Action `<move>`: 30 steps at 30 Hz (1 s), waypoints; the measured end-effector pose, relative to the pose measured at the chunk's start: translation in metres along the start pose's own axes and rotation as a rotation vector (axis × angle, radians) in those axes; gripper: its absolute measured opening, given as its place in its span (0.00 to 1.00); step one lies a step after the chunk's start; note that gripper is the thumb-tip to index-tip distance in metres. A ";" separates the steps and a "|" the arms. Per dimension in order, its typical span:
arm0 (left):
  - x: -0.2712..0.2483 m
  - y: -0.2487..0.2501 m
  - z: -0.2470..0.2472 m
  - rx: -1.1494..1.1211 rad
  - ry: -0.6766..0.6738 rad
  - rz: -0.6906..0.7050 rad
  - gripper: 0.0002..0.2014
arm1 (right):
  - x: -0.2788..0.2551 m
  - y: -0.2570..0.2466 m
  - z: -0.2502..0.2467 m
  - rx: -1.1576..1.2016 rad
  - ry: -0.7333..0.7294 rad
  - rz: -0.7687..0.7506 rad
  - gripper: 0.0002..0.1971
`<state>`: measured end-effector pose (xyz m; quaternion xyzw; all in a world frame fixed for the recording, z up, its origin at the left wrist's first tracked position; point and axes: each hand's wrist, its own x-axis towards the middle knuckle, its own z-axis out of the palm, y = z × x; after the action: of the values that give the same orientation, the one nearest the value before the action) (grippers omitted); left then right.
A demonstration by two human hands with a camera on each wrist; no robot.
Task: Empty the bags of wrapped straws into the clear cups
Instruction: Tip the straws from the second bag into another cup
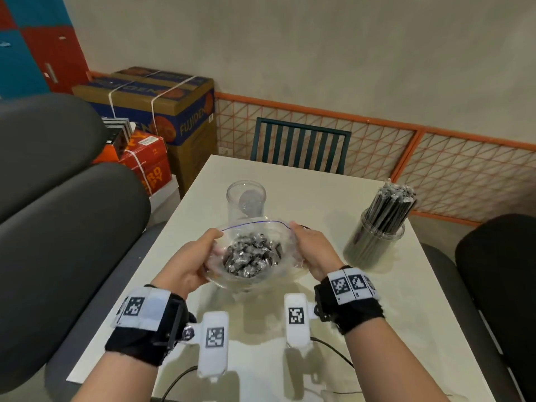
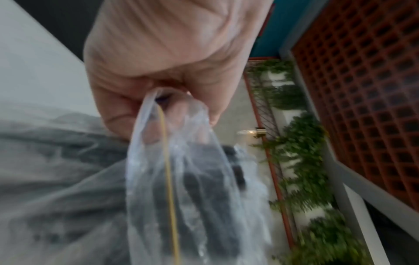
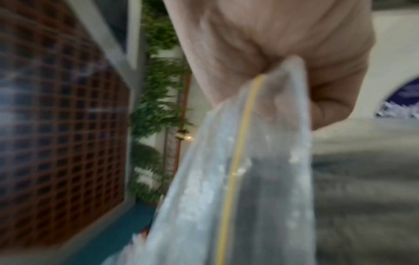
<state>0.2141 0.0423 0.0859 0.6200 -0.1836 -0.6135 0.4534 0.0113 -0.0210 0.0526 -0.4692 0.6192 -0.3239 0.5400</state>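
A clear zip bag (image 1: 285,250) of black wrapped straws (image 1: 251,258) is held upright above the white table (image 1: 391,329), its mouth pulled wide. My left hand (image 1: 200,256) pinches the bag's left rim and my right hand (image 1: 311,246) pinches its right rim. Both wrist views show the bag (image 2: 181,179) (image 3: 249,179) gripped in curled fingers, blurred. An empty clear cup (image 1: 246,203) stands just behind the bag. A second clear cup (image 1: 374,242), at the right of the table, is packed with upright black straws.
A dark green chair (image 1: 300,143) stands at the table's far end. Grey padded seats (image 1: 58,213) lie along the left, a black seat (image 1: 499,271) along the right. Cardboard boxes (image 1: 162,108) are stacked at back left. A black cable (image 1: 179,378) lies near the table's front edge.
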 end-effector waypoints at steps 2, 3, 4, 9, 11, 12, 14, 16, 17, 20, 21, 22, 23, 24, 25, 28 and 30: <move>0.006 -0.002 0.000 -0.161 -0.071 -0.059 0.23 | 0.017 0.015 0.007 0.161 -0.004 0.222 0.18; 0.006 -0.004 0.000 -0.223 -0.085 -0.084 0.22 | 0.022 0.022 0.011 0.227 -0.015 0.287 0.17; 0.007 -0.008 -0.001 -0.255 -0.083 -0.094 0.18 | 0.026 0.026 0.014 0.282 -0.016 0.298 0.15; 0.015 -0.023 -0.010 -0.433 0.005 0.032 0.07 | -0.001 0.004 0.018 0.648 -0.204 0.268 0.10; 0.007 -0.027 -0.010 -0.354 0.032 0.031 0.08 | -0.019 -0.001 0.019 0.485 -0.302 0.165 0.07; 0.005 -0.030 -0.010 -0.325 0.005 -0.019 0.09 | -0.028 0.000 0.022 0.313 -0.313 0.135 0.12; 0.006 -0.035 -0.009 -0.403 -0.022 -0.103 0.09 | -0.034 0.007 0.031 0.127 -0.238 0.100 0.15; 0.006 -0.036 -0.010 -0.591 -0.087 -0.139 0.11 | -0.034 0.014 0.036 0.151 -0.190 0.085 0.10; 0.002 -0.039 -0.010 -0.722 -0.152 -0.176 0.12 | -0.030 0.019 0.039 0.210 -0.169 0.115 0.12; -0.010 -0.050 -0.008 -0.750 -0.208 -0.190 0.13 | -0.016 0.045 0.045 0.596 -0.098 0.282 0.14; -0.006 -0.058 -0.008 -0.744 -0.230 -0.197 0.14 | -0.014 0.051 0.045 0.642 -0.053 0.303 0.14; -0.004 -0.063 -0.008 -0.689 -0.173 -0.160 0.17 | -0.014 0.057 0.045 0.663 -0.034 0.313 0.18; 0.000 -0.065 -0.009 -0.740 -0.150 -0.216 0.19 | -0.012 0.061 0.044 0.679 -0.077 0.315 0.27; -0.001 -0.065 -0.009 -0.746 -0.136 -0.230 0.16 | -0.016 0.059 0.042 0.703 -0.155 0.311 0.33; 0.000 -0.063 -0.009 -0.677 -0.130 -0.214 0.13 | -0.016 0.057 0.042 0.659 -0.190 0.293 0.35; 0.004 -0.057 -0.010 -0.334 -0.194 -0.165 0.22 | -0.027 0.044 0.038 0.298 -0.148 0.073 0.34; 0.005 -0.056 -0.006 -0.136 -0.145 -0.147 0.24 | -0.030 0.041 0.035 0.028 -0.043 -0.070 0.24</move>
<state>0.2018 0.0695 0.0373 0.5534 -0.1279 -0.6995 0.4336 0.0349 0.0246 0.0187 -0.4900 0.5858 -0.3411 0.5481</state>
